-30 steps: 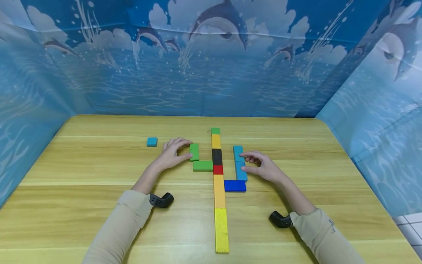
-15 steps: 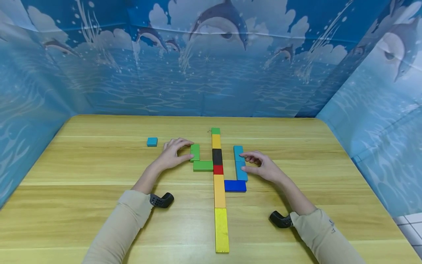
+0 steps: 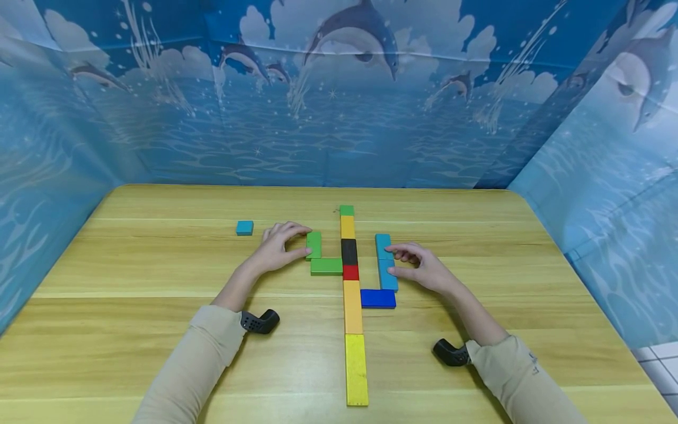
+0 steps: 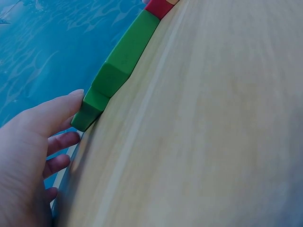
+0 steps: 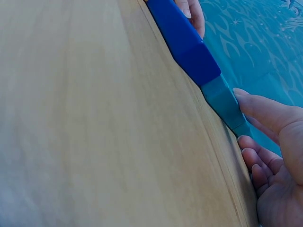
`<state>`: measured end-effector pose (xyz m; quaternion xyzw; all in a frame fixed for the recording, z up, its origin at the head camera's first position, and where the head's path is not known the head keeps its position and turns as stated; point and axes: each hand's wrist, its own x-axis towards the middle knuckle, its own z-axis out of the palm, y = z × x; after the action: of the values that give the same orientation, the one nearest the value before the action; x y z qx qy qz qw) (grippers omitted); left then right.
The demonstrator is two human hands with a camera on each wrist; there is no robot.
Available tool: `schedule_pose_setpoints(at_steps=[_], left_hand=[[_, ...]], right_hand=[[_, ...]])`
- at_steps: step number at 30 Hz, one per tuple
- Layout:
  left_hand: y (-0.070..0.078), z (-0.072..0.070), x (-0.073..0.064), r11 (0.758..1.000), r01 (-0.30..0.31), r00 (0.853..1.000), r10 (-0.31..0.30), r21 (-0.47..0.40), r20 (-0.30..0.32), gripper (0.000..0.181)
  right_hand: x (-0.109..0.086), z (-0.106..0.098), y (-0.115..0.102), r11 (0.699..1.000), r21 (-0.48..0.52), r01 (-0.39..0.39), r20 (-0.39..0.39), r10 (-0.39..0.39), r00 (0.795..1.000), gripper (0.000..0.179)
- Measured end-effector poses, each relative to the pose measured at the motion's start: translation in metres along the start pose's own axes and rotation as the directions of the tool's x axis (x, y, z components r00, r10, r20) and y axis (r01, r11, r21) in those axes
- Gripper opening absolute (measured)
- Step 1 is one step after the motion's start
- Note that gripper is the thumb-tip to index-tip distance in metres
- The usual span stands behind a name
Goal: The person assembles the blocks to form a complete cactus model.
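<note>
In the head view my left hand (image 3: 278,244) holds a green block (image 3: 314,244) lightly, thumb at its left side and index finger at its far end. That block stands lengthwise against a second green block (image 3: 326,267), which reaches the middle row. On the other side, my right hand (image 3: 418,265) rests its index fingertip on the farther light blue block (image 3: 382,242) and its thumb on the nearer light blue block (image 3: 386,281). Both lie end to end, meeting a dark blue block (image 3: 378,299). The left wrist view shows the left thumb (image 4: 57,111) against the green block's end.
A straight row runs up the table (image 3: 159,353): yellow (image 3: 356,371), light orange (image 3: 352,307), red (image 3: 350,272), black (image 3: 349,252), orange (image 3: 346,227) and green (image 3: 346,210) blocks. One loose light blue block (image 3: 245,228) lies left. A dolphin-printed curtain (image 3: 339,141) surrounds the far side.
The green block at my left hand has shifted slightly right, the fingertips moving with it. The second green block has barely shifted. My right hand stays in place.
</note>
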<state>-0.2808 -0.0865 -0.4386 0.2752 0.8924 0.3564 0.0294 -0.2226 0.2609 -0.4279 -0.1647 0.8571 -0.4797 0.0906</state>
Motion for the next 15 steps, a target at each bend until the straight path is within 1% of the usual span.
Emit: schedule_pose_setpoints(at_steps=[7,10,11,13,15], left_hand=[[-0.0003,0.0004,-0.0001,1.0,-0.008,1.0,0.008,-0.016,-0.009,0.046],[-0.0015,-0.0002,-0.0004,0.999,-0.02,0.999,0.019,-0.048,-0.034,0.048],[-0.0019,-0.0009,-0.0008,0.998,-0.023,0.998,0.02,-0.066,-0.051,0.048],[-0.0025,-0.0036,-0.0018,0.995,-0.032,0.994,0.022,-0.093,-0.106,0.047],[-0.0034,-0.0078,-0.0032,0.993,-0.039,0.983,0.019,-0.109,-0.181,0.046]], right_hand=[[-0.001,-0.0001,-0.0011,1.0,-0.004,0.002,0.002,-0.002,1.0,0.043],[-0.0014,-0.0001,-0.0012,1.0,-0.001,0.001,0.003,-0.001,1.0,0.043],[-0.0014,0.0,-0.0009,1.0,-0.001,0.002,0.004,-0.002,1.0,0.043],[-0.0013,0.0001,-0.0003,1.0,0.001,0.003,0.004,-0.003,1.0,0.043],[-0.0012,0.0001,-0.0004,1.0,0.005,0.006,0.003,-0.006,1.0,0.043]])
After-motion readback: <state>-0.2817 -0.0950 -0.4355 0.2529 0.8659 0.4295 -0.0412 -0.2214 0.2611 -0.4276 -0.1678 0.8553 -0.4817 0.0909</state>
